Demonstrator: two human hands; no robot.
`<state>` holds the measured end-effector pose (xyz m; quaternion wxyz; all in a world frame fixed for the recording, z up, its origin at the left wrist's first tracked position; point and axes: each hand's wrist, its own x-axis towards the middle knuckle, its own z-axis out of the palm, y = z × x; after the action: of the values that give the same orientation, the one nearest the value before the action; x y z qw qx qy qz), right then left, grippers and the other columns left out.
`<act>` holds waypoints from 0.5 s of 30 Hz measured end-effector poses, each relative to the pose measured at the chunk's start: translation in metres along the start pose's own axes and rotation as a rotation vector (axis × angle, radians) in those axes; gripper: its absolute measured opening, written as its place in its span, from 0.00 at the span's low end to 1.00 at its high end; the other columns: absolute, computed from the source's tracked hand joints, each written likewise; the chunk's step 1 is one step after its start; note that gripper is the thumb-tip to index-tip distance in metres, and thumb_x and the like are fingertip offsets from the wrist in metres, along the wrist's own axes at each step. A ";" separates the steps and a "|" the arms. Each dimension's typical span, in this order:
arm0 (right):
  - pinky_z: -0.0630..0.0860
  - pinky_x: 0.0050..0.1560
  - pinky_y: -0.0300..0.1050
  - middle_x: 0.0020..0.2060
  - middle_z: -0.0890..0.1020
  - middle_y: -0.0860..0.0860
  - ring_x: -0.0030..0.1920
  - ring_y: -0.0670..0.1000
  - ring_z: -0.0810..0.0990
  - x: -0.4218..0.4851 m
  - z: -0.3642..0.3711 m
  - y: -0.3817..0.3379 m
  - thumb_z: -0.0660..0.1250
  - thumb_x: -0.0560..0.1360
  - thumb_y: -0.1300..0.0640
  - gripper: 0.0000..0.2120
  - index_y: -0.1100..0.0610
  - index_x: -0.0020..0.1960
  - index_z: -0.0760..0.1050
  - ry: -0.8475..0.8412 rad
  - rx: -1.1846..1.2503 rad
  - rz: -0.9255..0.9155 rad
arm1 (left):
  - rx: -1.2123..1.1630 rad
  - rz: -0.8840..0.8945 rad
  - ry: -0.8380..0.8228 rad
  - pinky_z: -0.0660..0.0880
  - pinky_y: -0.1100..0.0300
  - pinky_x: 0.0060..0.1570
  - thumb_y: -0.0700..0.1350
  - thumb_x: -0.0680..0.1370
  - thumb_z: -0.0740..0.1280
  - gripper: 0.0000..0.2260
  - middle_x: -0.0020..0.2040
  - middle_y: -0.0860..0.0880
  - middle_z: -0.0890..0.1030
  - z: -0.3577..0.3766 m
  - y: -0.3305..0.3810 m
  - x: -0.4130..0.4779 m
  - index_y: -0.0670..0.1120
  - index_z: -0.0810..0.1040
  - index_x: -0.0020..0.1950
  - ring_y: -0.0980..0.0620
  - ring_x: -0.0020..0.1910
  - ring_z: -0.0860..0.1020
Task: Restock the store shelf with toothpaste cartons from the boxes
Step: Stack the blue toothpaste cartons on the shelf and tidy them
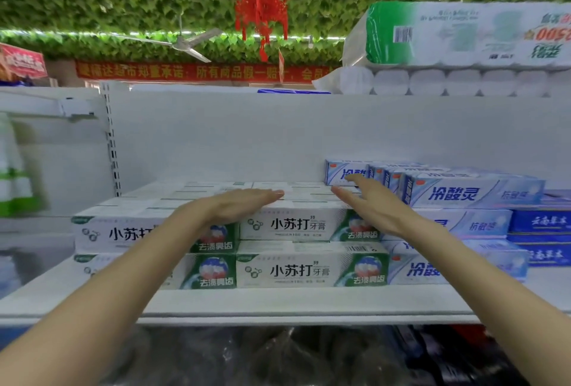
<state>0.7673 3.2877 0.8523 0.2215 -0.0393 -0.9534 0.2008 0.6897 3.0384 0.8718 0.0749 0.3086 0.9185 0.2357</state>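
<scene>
White-and-green toothpaste cartons [296, 225] lie stacked two high in rows on the white shelf [278, 302]. My left hand [234, 203] lies flat, palm down, on top of the upper row, fingers together. My right hand [367, 203] hovers over the right end of the same row with fingers spread, its fingertips near the blue-and-white cartons [463, 194] stacked to the right. Neither hand holds a carton. No supply box is in view.
Dark blue cartons [540, 225] sit at the far right. Packs of toilet rolls [463, 45] rest on the top shelf. A slotted upright [112, 138] bounds the bay on the left. Dark goods [278, 358] fill the shelf below.
</scene>
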 end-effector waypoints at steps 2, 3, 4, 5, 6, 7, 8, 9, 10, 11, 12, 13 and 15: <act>0.63 0.69 0.55 0.72 0.66 0.54 0.71 0.55 0.66 0.010 0.002 -0.004 0.46 0.66 0.23 0.47 0.52 0.75 0.59 0.001 -0.004 0.021 | 0.006 0.000 0.010 0.54 0.47 0.75 0.66 0.79 0.47 0.30 0.77 0.53 0.61 0.000 0.001 -0.001 0.55 0.57 0.77 0.48 0.75 0.60; 0.64 0.68 0.58 0.72 0.68 0.54 0.70 0.56 0.67 0.014 0.002 -0.005 0.43 0.65 0.21 0.49 0.51 0.75 0.59 -0.007 -0.045 0.049 | 0.012 0.004 0.013 0.53 0.48 0.75 0.66 0.79 0.47 0.29 0.77 0.53 0.60 0.000 0.001 -0.002 0.55 0.57 0.78 0.48 0.75 0.59; 0.65 0.67 0.61 0.71 0.68 0.54 0.69 0.57 0.68 0.018 0.001 -0.004 0.40 0.63 0.19 0.51 0.50 0.74 0.59 -0.021 -0.085 0.081 | 0.022 0.019 0.011 0.52 0.48 0.74 0.65 0.80 0.46 0.29 0.77 0.54 0.59 0.000 0.002 -0.002 0.55 0.56 0.78 0.49 0.76 0.59; 0.65 0.67 0.62 0.71 0.68 0.54 0.69 0.58 0.69 0.020 0.000 -0.003 0.38 0.60 0.17 0.54 0.50 0.74 0.60 -0.035 -0.106 0.105 | 0.037 0.020 0.019 0.51 0.49 0.75 0.65 0.80 0.46 0.28 0.78 0.54 0.58 0.000 0.002 -0.003 0.55 0.56 0.78 0.49 0.76 0.58; 0.65 0.67 0.62 0.72 0.68 0.53 0.69 0.58 0.68 0.021 -0.001 0.000 0.37 0.58 0.16 0.57 0.50 0.74 0.60 -0.046 -0.116 0.117 | 0.050 0.029 0.018 0.52 0.48 0.75 0.66 0.80 0.46 0.29 0.78 0.54 0.58 0.000 0.001 -0.002 0.56 0.56 0.78 0.50 0.76 0.58; 0.65 0.67 0.62 0.72 0.68 0.53 0.69 0.58 0.68 0.021 -0.002 0.002 0.37 0.56 0.15 0.58 0.49 0.74 0.60 -0.052 -0.121 0.122 | 0.046 0.032 0.012 0.52 0.48 0.75 0.66 0.79 0.46 0.29 0.77 0.54 0.59 -0.001 0.002 -0.003 0.56 0.56 0.78 0.50 0.76 0.58; 0.65 0.68 0.61 0.72 0.68 0.53 0.70 0.58 0.68 0.020 -0.003 0.005 0.36 0.56 0.15 0.58 0.49 0.74 0.61 -0.053 -0.122 0.123 | 0.047 0.034 0.012 0.52 0.48 0.75 0.66 0.79 0.46 0.29 0.77 0.54 0.60 -0.001 0.002 -0.003 0.56 0.56 0.77 0.49 0.76 0.59; 0.65 0.68 0.61 0.72 0.69 0.53 0.69 0.58 0.69 0.020 -0.004 0.007 0.36 0.55 0.15 0.58 0.48 0.73 0.61 -0.050 -0.115 0.128 | 0.044 0.032 0.010 0.53 0.49 0.75 0.65 0.80 0.46 0.28 0.77 0.54 0.61 0.000 0.003 -0.005 0.56 0.56 0.78 0.49 0.76 0.59; 0.65 0.68 0.61 0.72 0.69 0.53 0.69 0.57 0.69 0.019 -0.005 0.007 0.36 0.56 0.15 0.57 0.48 0.73 0.62 -0.046 -0.101 0.131 | 0.050 0.031 0.006 0.53 0.50 0.74 0.65 0.80 0.46 0.28 0.77 0.54 0.61 0.000 0.002 -0.003 0.56 0.56 0.78 0.50 0.75 0.59; 0.64 0.68 0.61 0.71 0.69 0.52 0.69 0.57 0.68 0.017 -0.005 0.007 0.37 0.57 0.16 0.56 0.48 0.73 0.63 -0.043 -0.081 0.134 | 0.047 0.031 0.009 0.52 0.51 0.74 0.65 0.80 0.46 0.28 0.77 0.55 0.60 -0.001 0.002 -0.003 0.56 0.56 0.78 0.50 0.76 0.59; 0.64 0.68 0.61 0.71 0.69 0.52 0.69 0.57 0.68 0.017 -0.005 0.007 0.38 0.58 0.16 0.55 0.48 0.73 0.63 -0.040 -0.065 0.130 | 0.048 0.040 0.003 0.51 0.51 0.74 0.65 0.80 0.46 0.28 0.77 0.55 0.59 -0.001 0.001 -0.002 0.56 0.56 0.78 0.51 0.76 0.58; 0.64 0.68 0.61 0.71 0.69 0.52 0.69 0.57 0.68 0.017 -0.005 0.006 0.38 0.59 0.17 0.54 0.48 0.72 0.63 -0.032 -0.052 0.119 | 0.042 0.040 0.003 0.51 0.51 0.75 0.65 0.80 0.46 0.28 0.77 0.56 0.58 -0.001 0.001 -0.004 0.56 0.56 0.78 0.52 0.76 0.57; 0.64 0.68 0.62 0.70 0.70 0.52 0.69 0.58 0.68 0.018 -0.004 0.006 0.39 0.59 0.16 0.54 0.49 0.72 0.64 -0.014 -0.034 0.097 | 0.047 0.049 -0.007 0.50 0.51 0.75 0.65 0.79 0.46 0.28 0.78 0.56 0.57 -0.001 0.002 -0.005 0.56 0.56 0.78 0.52 0.76 0.56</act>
<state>0.7531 3.2971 0.8604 0.2041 -0.0876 -0.9553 0.1952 0.6939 3.0362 0.8736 0.0654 0.3335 0.9156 0.2148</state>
